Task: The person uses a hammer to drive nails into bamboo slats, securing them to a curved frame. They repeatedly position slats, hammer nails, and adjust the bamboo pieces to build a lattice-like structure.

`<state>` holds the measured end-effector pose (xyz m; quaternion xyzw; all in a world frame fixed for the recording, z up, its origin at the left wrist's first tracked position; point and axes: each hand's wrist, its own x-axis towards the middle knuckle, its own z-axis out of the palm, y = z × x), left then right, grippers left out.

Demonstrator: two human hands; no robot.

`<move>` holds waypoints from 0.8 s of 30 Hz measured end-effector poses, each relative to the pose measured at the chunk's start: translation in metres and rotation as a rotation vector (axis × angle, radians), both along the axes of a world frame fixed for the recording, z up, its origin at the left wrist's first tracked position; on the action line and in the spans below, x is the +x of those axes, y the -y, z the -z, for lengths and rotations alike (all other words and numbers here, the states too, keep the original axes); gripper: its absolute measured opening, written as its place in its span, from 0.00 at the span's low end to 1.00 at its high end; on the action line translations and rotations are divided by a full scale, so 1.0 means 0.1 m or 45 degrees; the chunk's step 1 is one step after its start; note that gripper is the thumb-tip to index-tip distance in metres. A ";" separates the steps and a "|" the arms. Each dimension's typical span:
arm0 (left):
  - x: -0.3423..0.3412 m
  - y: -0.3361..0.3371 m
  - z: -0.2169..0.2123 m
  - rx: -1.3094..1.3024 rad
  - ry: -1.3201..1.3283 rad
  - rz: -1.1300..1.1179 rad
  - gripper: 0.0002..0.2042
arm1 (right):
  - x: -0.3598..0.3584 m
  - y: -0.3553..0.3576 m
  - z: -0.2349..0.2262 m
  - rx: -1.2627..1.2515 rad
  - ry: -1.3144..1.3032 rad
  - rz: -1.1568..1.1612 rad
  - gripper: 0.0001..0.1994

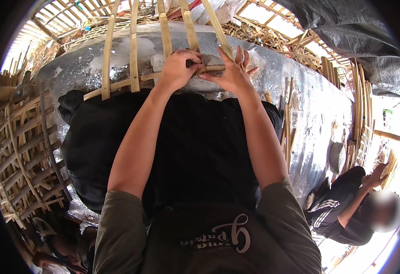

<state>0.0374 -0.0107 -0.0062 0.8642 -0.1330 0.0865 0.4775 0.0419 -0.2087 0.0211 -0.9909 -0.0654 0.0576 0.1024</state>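
Several pale bamboo slats (133, 50) run away from me, side by side, over a silvery plastic sheet. A thin bamboo crosspiece (121, 85) lies across their near ends. My left hand (178, 69) is closed on this crosspiece near the middle slats, its fingertips curled and partly hidden. Close on its right, my right hand (234, 75) has its fingers spread. Its thumb reaches left to the crosspiece beside my left fingertips, and its index finger is by the near end of the rightmost slat (217, 28).
The silvery sheet (316, 107) covers the floor around my black-clothed legs (200, 150). Woven bamboo panels (24, 160) stand at left. Another person (341, 212) sits at lower right, near upright bamboo strips (359, 109). Dark plastic sheeting (351, 34) hangs at upper right.
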 end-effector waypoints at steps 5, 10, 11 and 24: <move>0.01 -0.01 0.02 0.034 -0.013 0.037 0.06 | 0.04 0.01 0.05 -0.010 -0.124 0.072 0.63; -0.01 -0.01 -0.02 0.054 -0.066 0.022 0.07 | 0.06 -0.02 0.03 0.018 -0.210 0.081 0.65; 0.00 -0.02 0.00 0.047 -0.056 0.025 0.06 | 0.07 -0.01 0.05 0.042 -0.206 0.076 0.65; -0.01 -0.02 0.04 0.050 0.014 0.025 0.04 | 0.10 -0.01 0.06 0.048 -0.277 0.083 0.70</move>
